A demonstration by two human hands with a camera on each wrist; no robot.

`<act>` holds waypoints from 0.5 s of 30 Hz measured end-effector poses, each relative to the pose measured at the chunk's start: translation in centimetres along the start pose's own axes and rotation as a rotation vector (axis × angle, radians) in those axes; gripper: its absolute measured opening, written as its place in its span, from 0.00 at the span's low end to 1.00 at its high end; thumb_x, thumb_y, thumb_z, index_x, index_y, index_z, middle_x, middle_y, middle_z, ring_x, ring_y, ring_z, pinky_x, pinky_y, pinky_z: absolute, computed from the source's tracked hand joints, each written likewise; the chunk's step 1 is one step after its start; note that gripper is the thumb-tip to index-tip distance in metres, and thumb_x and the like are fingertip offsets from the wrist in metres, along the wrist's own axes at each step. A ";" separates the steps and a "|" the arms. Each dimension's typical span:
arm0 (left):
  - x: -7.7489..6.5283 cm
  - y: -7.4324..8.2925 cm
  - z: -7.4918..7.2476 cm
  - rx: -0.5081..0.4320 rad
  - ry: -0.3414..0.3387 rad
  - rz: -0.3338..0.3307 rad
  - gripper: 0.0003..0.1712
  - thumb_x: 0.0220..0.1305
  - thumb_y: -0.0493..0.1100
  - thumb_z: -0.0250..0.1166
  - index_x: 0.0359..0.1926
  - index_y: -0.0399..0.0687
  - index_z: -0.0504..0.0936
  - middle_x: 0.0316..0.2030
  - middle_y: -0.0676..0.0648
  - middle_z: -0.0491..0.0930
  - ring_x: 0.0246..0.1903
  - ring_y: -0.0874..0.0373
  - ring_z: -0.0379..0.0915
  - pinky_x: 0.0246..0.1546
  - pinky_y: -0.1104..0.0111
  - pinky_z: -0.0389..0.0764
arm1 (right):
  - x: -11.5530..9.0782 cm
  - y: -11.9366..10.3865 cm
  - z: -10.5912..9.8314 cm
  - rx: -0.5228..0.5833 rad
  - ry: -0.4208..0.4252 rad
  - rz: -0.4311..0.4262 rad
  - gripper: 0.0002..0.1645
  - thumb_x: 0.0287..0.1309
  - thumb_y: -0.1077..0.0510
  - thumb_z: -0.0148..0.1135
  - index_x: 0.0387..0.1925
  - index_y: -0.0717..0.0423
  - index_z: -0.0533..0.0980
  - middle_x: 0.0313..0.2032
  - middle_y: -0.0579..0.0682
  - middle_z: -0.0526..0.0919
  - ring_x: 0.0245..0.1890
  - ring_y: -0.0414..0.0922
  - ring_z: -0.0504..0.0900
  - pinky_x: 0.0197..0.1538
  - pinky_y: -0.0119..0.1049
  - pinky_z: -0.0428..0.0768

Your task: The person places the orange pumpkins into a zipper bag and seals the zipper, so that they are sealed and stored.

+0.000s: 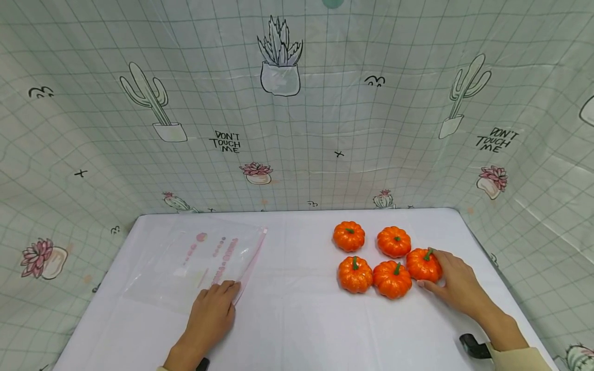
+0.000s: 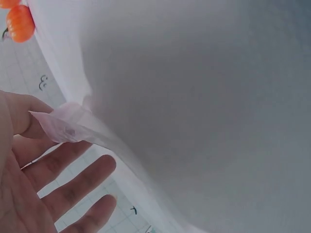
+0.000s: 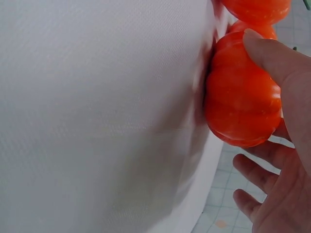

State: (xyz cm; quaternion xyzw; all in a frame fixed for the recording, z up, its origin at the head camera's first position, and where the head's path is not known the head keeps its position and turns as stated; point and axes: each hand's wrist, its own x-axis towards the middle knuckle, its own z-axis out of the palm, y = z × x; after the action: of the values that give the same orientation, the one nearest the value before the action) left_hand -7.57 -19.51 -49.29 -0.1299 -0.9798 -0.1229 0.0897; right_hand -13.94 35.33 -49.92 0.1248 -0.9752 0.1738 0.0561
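A clear plastic zip bag (image 1: 185,257) with pink print and a pink zip edge lies flat on the left of the table. My left hand (image 1: 211,314) pinches its near pink edge; close up in the left wrist view, the lifted pink edge (image 2: 68,127) sits at the thumb and index finger, other fingers spread. On the right, my right hand (image 1: 461,283) grips the rightmost small orange pumpkin (image 1: 423,265), thumb on the near side and fingers on the far side. In the right wrist view this pumpkin (image 3: 243,94) rests at the table surface.
Several more orange pumpkins stand close by: two at the back (image 1: 349,236) (image 1: 394,241) and two in front (image 1: 355,275) (image 1: 392,280). A white cloth covers the table (image 1: 301,330). A grid-patterned curtain (image 1: 325,118) with plant drawings surrounds the back and sides.
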 end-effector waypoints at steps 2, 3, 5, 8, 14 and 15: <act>0.0 0.0 0.1 0.002 0.023 0.004 0.22 0.59 0.29 0.65 0.55 0.36 0.87 0.53 0.41 0.87 0.51 0.43 0.84 0.50 0.48 0.82 | 0.0 0.0 -0.1 -0.002 0.005 0.001 0.53 0.51 0.49 0.83 0.66 0.77 0.67 0.61 0.77 0.74 0.61 0.76 0.72 0.62 0.77 0.66; 0.0 0.0 0.1 0.002 0.037 0.006 0.22 0.58 0.28 0.65 0.55 0.36 0.87 0.53 0.41 0.87 0.51 0.42 0.84 0.50 0.48 0.82 | 0.0 0.0 -0.2 -0.002 0.007 0.004 0.53 0.50 0.49 0.83 0.65 0.77 0.67 0.61 0.77 0.74 0.61 0.76 0.71 0.61 0.77 0.66; 0.0 0.1 0.1 0.005 0.058 0.008 0.22 0.57 0.29 0.65 0.54 0.36 0.88 0.52 0.41 0.87 0.51 0.42 0.84 0.50 0.47 0.82 | -0.1 -0.1 -0.4 -0.003 0.019 0.011 0.53 0.49 0.49 0.84 0.65 0.77 0.68 0.61 0.77 0.75 0.61 0.76 0.71 0.61 0.77 0.66; 0.0 0.2 0.1 0.018 0.079 0.005 0.22 0.56 0.29 0.66 0.54 0.35 0.87 0.52 0.40 0.87 0.51 0.42 0.83 0.50 0.46 0.81 | -0.2 -0.2 -0.8 0.000 0.051 0.015 0.53 0.46 0.50 0.85 0.64 0.77 0.69 0.60 0.77 0.75 0.60 0.75 0.71 0.60 0.76 0.65; 0.2 0.5 -0.2 0.044 0.091 -0.037 0.26 0.54 0.31 0.72 0.57 0.34 0.86 0.53 0.40 0.86 0.52 0.41 0.82 0.53 0.45 0.79 | -0.3 -1.2 -2.2 -0.010 0.111 0.006 0.52 0.43 0.53 0.86 0.64 0.76 0.70 0.60 0.76 0.75 0.60 0.74 0.71 0.60 0.76 0.65; 0.2 0.5 -0.2 0.044 0.095 -0.045 0.27 0.54 0.31 0.72 0.58 0.33 0.86 0.53 0.39 0.86 0.52 0.40 0.81 0.54 0.45 0.79 | -0.3 -1.4 -2.4 -0.012 0.118 0.004 0.52 0.43 0.54 0.86 0.64 0.76 0.70 0.60 0.76 0.75 0.60 0.74 0.70 0.61 0.76 0.64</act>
State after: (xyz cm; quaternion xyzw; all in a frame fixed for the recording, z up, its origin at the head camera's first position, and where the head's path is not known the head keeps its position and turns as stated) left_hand -7.58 -19.05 -48.94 -0.0999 -0.9796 -0.1091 0.1363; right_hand -13.12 34.94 -47.23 0.1122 -0.9715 0.1752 0.1138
